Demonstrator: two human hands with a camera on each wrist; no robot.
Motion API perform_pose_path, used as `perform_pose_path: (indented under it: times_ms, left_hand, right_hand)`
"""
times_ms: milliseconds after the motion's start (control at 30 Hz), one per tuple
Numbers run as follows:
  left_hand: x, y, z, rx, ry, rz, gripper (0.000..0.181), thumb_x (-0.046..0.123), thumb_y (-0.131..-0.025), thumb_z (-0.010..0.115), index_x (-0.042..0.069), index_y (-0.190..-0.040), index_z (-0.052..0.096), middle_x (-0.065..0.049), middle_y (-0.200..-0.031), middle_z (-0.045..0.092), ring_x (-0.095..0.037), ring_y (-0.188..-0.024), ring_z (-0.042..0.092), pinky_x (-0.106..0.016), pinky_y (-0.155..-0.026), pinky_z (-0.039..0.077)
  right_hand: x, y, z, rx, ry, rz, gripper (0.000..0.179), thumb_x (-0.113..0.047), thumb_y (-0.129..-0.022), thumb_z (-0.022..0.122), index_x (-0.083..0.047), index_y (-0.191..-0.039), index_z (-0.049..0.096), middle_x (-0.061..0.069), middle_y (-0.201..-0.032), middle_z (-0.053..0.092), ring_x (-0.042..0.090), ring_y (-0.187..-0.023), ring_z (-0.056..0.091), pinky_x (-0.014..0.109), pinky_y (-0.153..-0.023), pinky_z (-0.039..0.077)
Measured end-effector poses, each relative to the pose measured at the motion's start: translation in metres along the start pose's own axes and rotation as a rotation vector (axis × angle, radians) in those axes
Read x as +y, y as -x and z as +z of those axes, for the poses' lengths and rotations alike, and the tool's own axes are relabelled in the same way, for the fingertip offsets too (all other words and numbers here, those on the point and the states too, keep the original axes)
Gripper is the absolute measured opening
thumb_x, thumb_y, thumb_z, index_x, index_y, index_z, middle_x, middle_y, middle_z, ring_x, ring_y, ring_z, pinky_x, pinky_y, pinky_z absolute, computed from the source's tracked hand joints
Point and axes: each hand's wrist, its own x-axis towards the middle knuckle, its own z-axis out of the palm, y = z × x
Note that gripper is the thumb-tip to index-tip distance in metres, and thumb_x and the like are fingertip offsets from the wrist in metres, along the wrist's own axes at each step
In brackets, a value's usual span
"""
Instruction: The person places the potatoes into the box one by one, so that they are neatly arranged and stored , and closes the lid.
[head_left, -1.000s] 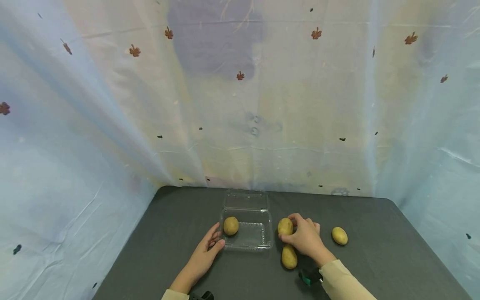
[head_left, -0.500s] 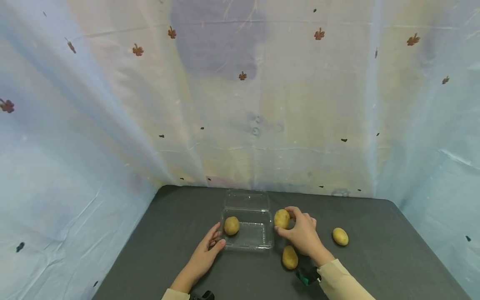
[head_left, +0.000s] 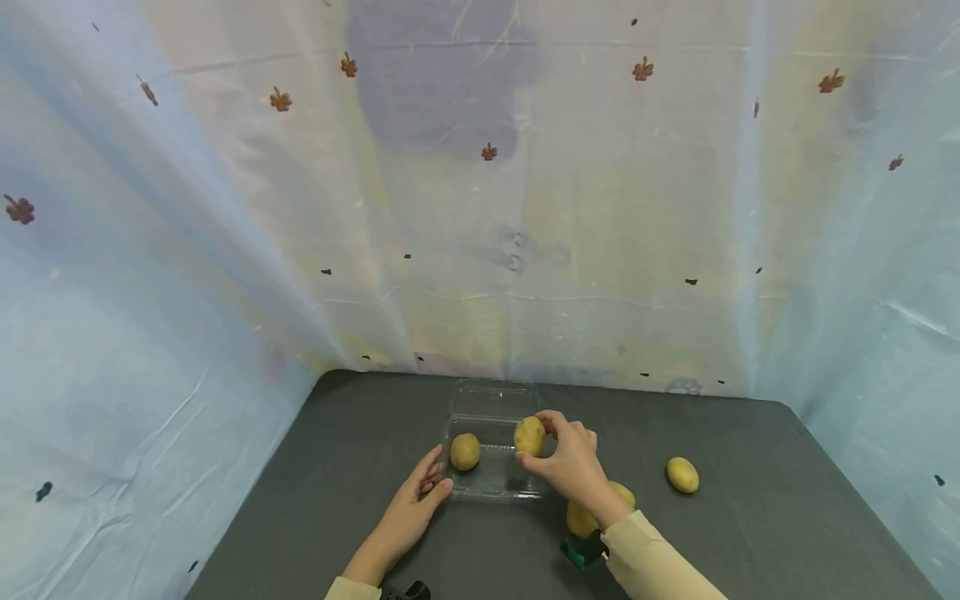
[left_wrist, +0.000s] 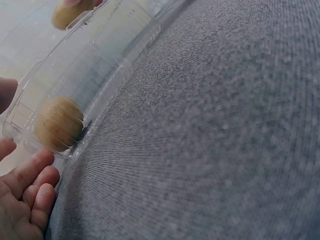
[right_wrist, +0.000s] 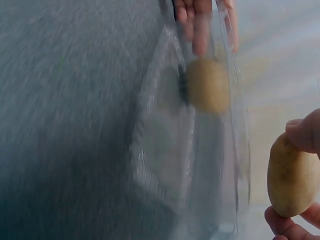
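Note:
My right hand (head_left: pixel 573 467) pinches a potato (head_left: pixel 529 437) between thumb and fingers above the right part of a clear plastic clamshell container (head_left: pixel 487 496). In the right wrist view, the held potato (right_wrist: pixel 292 175) is higher than the container's rim. Another potato (head_left: pixel 465 452) lies inside, at the container's left end; the left wrist view shows this potato (left_wrist: pixel 59 123) through the clear wall. My left hand (head_left: pixel 405 517) is at the container's left side, fingers extended and thumb apart, holding nothing. Its fingertips (left_wrist: pixel 42 157) are at the end wall; whether they press it I cannot tell.
Two potatoes, one yellowish (head_left: pixel 581 518) and one farther right (head_left: pixel 622 493), are partly hidden by my right wrist. A single potato (head_left: pixel 682 474) lies toward the table's right. The container's lid (head_left: pixel 495 400) lies back, opened. A patterned curtain (head_left: pixel 525 208) hangs behind the dark table (head_left: pixel 337 433).
My right hand has lifted the potato and carried it left, from beside the container to above it. A potato formerly hidden by that hand now shows. The left hand has stayed put.

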Motion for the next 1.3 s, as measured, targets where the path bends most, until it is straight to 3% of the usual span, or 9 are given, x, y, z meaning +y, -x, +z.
perform_pose_path:
  times_ms: [300, 767, 1033, 1300]
  left_hand:
    - [-0.001, 0.0, -0.001, 0.0, 0.005, 0.005, 0.062, 0.038, -0.1, 0.054, 0.026, -0.154, 0.025, -0.011, -0.146, 0.043, -0.029, -0.134, 0.039, -0.053, -0.108, 0.028]
    - [-0.002, -0.002, 0.002, 0.023, -0.01, 0.003, 0.062, 0.038, -0.099, 0.054, 0.025, -0.153, 0.027, -0.01, -0.144, 0.045, -0.028, -0.132, 0.042, -0.052, -0.107, 0.03]
    - [-0.001, -0.001, 0.001, 0.015, 0.0, 0.02, 0.062, 0.036, -0.1, 0.054, 0.023, -0.153, 0.027, -0.012, -0.144, 0.046, -0.029, -0.131, 0.042, -0.053, -0.107, 0.03]
    - [-0.002, -0.002, 0.001, 0.015, -0.002, 0.016, 0.06, 0.036, -0.1, 0.054, 0.026, -0.153, 0.027, -0.011, -0.144, 0.046, -0.029, -0.132, 0.041, -0.053, -0.107, 0.03]
  right_hand:
    - [-0.012, -0.005, 0.025, -0.034, 0.094, -0.048, 0.066, -0.052, -0.076, 0.079, -0.018, -0.128, 0.056, -0.003, -0.105, 0.06, 0.018, -0.093, 0.047, 0.043, -0.088, 0.026]
    - [-0.017, -0.009, 0.044, -0.116, 0.161, -0.027, 0.064, -0.046, -0.074, 0.083, -0.015, -0.125, 0.059, -0.005, -0.096, 0.062, 0.02, -0.09, 0.047, 0.049, -0.089, 0.026]
    - [-0.023, -0.016, 0.05, -0.153, 0.256, -0.011, 0.067, -0.048, -0.073, 0.082, -0.014, -0.126, 0.059, -0.002, -0.098, 0.064, 0.027, -0.095, 0.05, 0.05, -0.091, 0.026]
    - [-0.025, -0.017, 0.051, -0.213, 0.352, -0.048, 0.064, -0.049, -0.073, 0.082, -0.012, -0.121, 0.062, -0.003, -0.087, 0.064, 0.026, -0.086, 0.049, 0.054, -0.093, 0.027]
